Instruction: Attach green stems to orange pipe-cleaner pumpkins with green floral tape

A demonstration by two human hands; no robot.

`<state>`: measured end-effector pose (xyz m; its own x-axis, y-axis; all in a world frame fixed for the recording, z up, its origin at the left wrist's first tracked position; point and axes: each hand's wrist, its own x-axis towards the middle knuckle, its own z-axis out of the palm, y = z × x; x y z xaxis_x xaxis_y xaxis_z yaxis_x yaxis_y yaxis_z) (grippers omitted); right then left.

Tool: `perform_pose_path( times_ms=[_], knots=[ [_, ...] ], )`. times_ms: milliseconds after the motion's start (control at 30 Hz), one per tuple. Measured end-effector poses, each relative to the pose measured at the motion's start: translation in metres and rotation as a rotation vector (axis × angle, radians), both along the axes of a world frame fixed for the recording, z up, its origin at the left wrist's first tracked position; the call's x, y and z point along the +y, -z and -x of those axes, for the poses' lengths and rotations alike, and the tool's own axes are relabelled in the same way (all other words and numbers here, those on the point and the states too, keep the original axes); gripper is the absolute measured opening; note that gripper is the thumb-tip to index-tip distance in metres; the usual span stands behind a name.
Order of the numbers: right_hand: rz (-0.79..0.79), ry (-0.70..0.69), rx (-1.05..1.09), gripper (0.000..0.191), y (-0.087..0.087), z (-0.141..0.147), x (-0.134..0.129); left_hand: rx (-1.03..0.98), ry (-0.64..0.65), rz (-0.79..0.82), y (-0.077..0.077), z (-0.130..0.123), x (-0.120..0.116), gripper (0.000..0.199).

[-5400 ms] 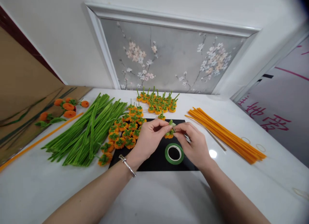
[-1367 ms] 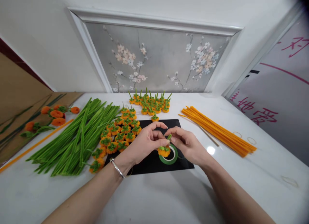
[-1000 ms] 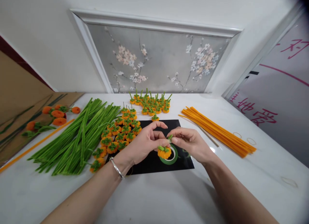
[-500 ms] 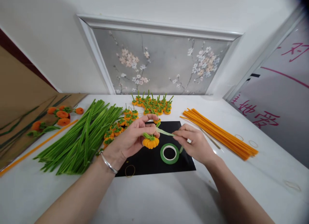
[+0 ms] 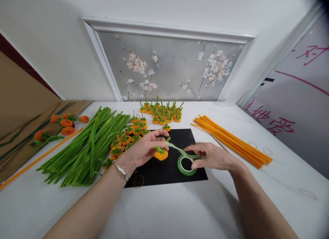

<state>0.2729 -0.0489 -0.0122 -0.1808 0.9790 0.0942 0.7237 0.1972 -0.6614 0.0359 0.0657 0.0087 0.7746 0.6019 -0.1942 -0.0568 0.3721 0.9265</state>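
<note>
Between the fingers of my left hand (image 5: 147, 146) is a small orange pumpkin (image 5: 161, 154) with a green top, hanging just below the fingertips. A pale green tape strip (image 5: 177, 148) runs from its stem to my right hand (image 5: 209, 155), whose thumb and fingers are pinched on the strip. Right beside the right thumb lies the green tape roll (image 5: 187, 165), on a black mat (image 5: 164, 172). One more small pumpkin (image 5: 166, 127) sits at the mat's back edge, behind my left hand.
Green fuzzy stems (image 5: 84, 150) lie at the left, near orange flowers (image 5: 66, 123). Several small pumpkins (image 5: 161, 112) stand at the back and beside my left wrist. Orange stems (image 5: 231, 139) lie at the right. A rubber band (image 5: 138, 181) is on the mat's front edge.
My right hand has moved right and down, to the tape roll, and the strip is longer. The roll has shifted slightly right. My left hand keeps hold of the pumpkin.
</note>
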Motion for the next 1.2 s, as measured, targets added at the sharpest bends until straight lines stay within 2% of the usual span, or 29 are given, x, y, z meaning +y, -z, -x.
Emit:
perform_pose_path(
  times_ms=[67, 167, 233, 300, 400, 500, 567, 733, 867, 967, 1000, 1067, 1133, 1167, 1200],
  knots=[
    [0.024, 0.052, 0.124, 0.038, -0.001, -0.005, 0.001, -0.030, 0.069, -0.035, -0.005, 0.003, -0.002, 0.027],
    [-0.106, 0.251, 0.238, 0.039, 0.003, -0.005, 0.008, -0.076, 0.167, -0.074, -0.016, 0.005, -0.008, 0.025],
    [-0.173, 0.287, 0.217, 0.033, 0.007, 0.001, 0.015, -0.110, 0.247, -0.072, -0.023, 0.005, -0.015, 0.024],
    [-0.119, 0.195, 0.150, 0.025, 0.009, 0.010, 0.020, -0.126, 0.325, -0.071, -0.028, 0.004, -0.022, 0.024],
    [-0.005, -0.053, -0.043, 0.024, 0.006, 0.023, 0.022, -0.101, 0.398, -0.083, -0.032, 0.001, -0.031, 0.022],
    [-0.001, -0.094, -0.219, 0.022, 0.002, 0.027, 0.019, -0.079, 0.405, -0.086, -0.031, -0.002, -0.033, 0.021],
    [-0.010, -0.011, -0.294, 0.021, 0.003, 0.026, 0.016, -0.072, 0.385, -0.094, -0.029, -0.003, -0.033, 0.021],
    [0.096, 0.338, -0.467, 0.022, 0.005, 0.016, 0.002, -0.066, 0.374, -0.131, -0.026, -0.006, -0.030, 0.021],
    [0.205, 0.412, -0.527, 0.022, 0.000, 0.012, -0.008, -0.126, 0.374, -0.136, -0.029, -0.003, -0.028, 0.026],
    [0.220, 0.445, -0.520, 0.033, -0.005, 0.007, -0.010, -0.184, 0.346, -0.140, -0.036, 0.000, -0.027, 0.029],
    [0.187, 0.461, -0.505, 0.033, -0.007, 0.006, -0.009, -0.197, 0.332, -0.152, -0.038, 0.001, -0.027, 0.030],
    [0.022, 0.490, -0.395, 0.022, -0.010, 0.006, -0.006, -0.186, 0.302, -0.186, -0.042, 0.002, -0.028, 0.030],
    [-0.209, 0.459, -0.100, 0.014, -0.015, 0.013, -0.005, -0.091, 0.277, -0.215, -0.044, 0.002, -0.030, 0.030],
    [-0.299, 0.398, 0.111, 0.016, -0.018, 0.019, -0.004, -0.024, 0.259, -0.223, -0.044, 0.002, -0.032, 0.030],
    [-0.320, 0.305, 0.336, 0.020, -0.020, 0.027, -0.005, 0.050, 0.243, -0.223, -0.043, 0.003, -0.033, 0.029]
  ],
)
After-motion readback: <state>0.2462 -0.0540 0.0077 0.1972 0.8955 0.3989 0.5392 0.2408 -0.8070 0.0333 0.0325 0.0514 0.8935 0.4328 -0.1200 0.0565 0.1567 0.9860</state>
